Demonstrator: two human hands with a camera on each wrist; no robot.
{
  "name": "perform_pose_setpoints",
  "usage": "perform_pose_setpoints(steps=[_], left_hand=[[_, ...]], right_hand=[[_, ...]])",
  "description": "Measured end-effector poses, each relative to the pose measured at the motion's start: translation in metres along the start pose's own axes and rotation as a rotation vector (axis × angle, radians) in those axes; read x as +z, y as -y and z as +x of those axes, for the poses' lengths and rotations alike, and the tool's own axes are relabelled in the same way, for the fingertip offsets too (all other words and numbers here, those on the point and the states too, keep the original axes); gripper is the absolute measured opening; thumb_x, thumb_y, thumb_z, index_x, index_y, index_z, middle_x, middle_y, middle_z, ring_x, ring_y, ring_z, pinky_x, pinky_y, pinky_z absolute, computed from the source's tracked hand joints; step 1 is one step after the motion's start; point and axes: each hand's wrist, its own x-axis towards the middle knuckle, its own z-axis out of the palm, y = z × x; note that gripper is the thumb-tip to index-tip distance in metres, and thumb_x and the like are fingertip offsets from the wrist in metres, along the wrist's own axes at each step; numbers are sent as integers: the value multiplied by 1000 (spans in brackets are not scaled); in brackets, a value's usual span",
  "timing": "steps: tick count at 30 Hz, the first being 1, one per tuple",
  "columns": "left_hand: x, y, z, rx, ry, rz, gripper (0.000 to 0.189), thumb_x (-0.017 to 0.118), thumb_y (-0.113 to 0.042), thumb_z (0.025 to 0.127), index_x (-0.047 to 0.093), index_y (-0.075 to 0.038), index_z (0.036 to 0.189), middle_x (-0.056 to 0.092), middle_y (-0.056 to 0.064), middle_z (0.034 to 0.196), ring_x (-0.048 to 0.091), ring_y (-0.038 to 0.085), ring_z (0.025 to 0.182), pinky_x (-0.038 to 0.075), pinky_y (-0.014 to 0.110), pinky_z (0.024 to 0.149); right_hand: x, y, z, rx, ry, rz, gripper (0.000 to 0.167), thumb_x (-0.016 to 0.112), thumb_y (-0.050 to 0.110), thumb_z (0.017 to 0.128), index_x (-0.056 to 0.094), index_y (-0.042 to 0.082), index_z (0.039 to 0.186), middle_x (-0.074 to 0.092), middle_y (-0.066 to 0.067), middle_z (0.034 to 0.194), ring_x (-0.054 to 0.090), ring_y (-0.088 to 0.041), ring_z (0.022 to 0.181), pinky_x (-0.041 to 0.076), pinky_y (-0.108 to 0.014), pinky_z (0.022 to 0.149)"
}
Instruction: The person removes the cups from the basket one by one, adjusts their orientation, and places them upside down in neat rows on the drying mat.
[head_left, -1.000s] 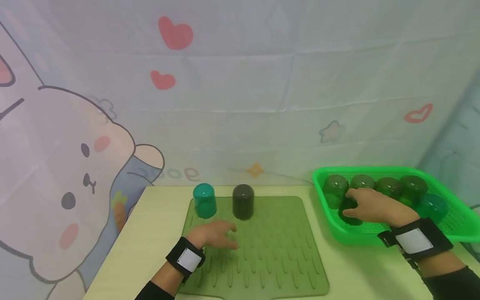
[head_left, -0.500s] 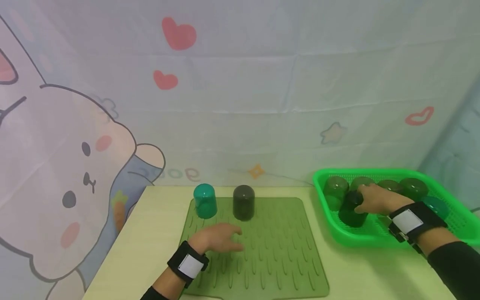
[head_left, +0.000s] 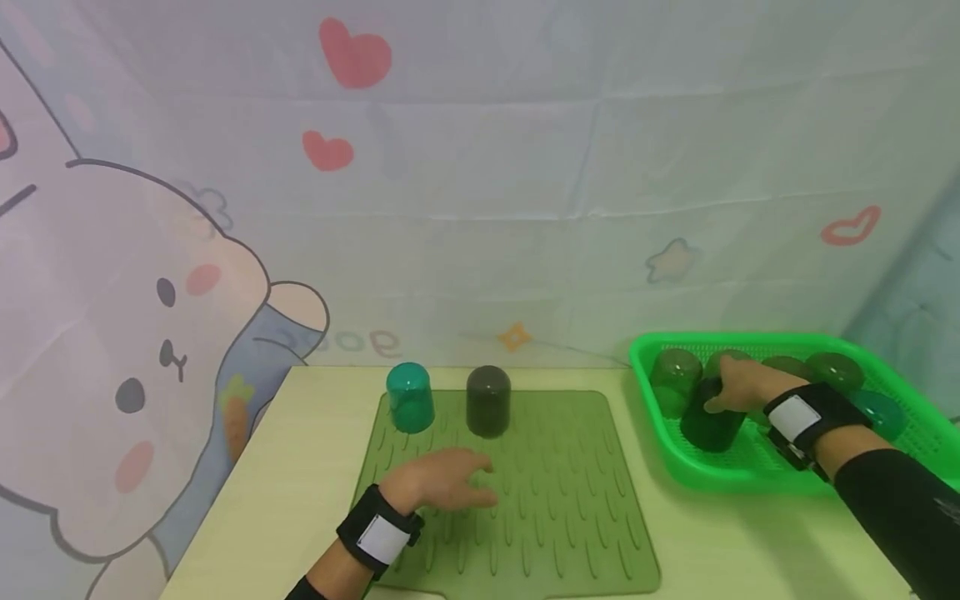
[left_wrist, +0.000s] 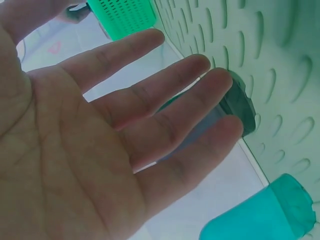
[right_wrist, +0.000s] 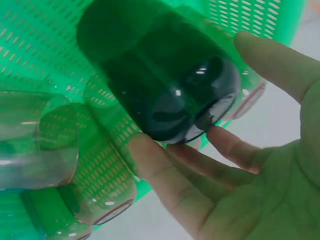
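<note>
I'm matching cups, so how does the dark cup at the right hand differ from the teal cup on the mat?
Colour: the dark cup looks almost black; the teal cup is bright blue-green.
Place: the dark cup is in the basket, held by the right hand; the teal cup stands untouched on the mat.
Pose: the dark cup leans; the teal cup is upright.

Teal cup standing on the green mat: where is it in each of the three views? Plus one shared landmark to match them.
Head: left of centre, teal cup at the far-left corner of the green mat.
Left wrist: lower right, teal cup cut off by the bottom edge.
Right wrist: not in it.
Shared landmark: green basket, right in head, top in left wrist, backdrop in right wrist.
</note>
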Motion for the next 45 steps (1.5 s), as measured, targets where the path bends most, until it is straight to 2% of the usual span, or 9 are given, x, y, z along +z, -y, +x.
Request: perform_pose_setpoints(steps=[7,13,21,28,37,41,45], left_hand=[[6,-5,3,-3,14,-26,50,57,-39,94,54,-9,133,53,6,132,46,24,125,40,37,101],[9,-10,5,0,11,-11,51,57,-41,93,54,-10,133,53,4,132,46,22,125,39,36,101],[11,-11,7,18,18,-4,49,56,-42,94,54,-11,133,54,3,130,46,22,124,40,36,100],[12,-12,11,29,-5,-18,48,56,-41,94,54,-12,133,54,4,131,47,22,124,40,35,100],[6,-13,18,109,-99,-14,51,56,-41,94,51,-12,135,51,5,135,44,23,127,39,37,102],[6,-15,18,105,-139,-19,55,58,-44,93,49,-12,136,49,6,137,44,22,127,40,36,101],[5,-16,19,98,-174,-50,59,61,-45,91,47,-11,137,50,8,131,49,21,119,45,34,94]], right_hand=[[7,-4,4,41,-17,0,94,72,31,83,16,-31,125,37,-50,117,47,-58,102,48,-57,76],[13,-10,5,52,-15,-27,100,73,36,82,14,-31,128,33,-51,121,43,-61,106,45,-61,80],[17,-8,1,40,-30,23,101,74,32,81,12,-32,128,34,-52,120,45,-60,104,47,-58,78],[11,-13,-9,21,-22,48,106,72,42,81,12,-30,130,31,-52,123,42,-61,107,46,-60,78],[-3,1,-34,-73,-161,51,91,69,42,83,27,-24,129,44,-44,116,50,-55,100,49,-52,70],[-12,10,-48,-90,-221,50,89,68,44,84,30,-21,130,46,-41,118,50,-55,102,49,-52,70],[-24,20,-64,-92,-260,60,88,67,47,84,32,-18,131,46,-41,120,51,-53,102,49,-50,69]])
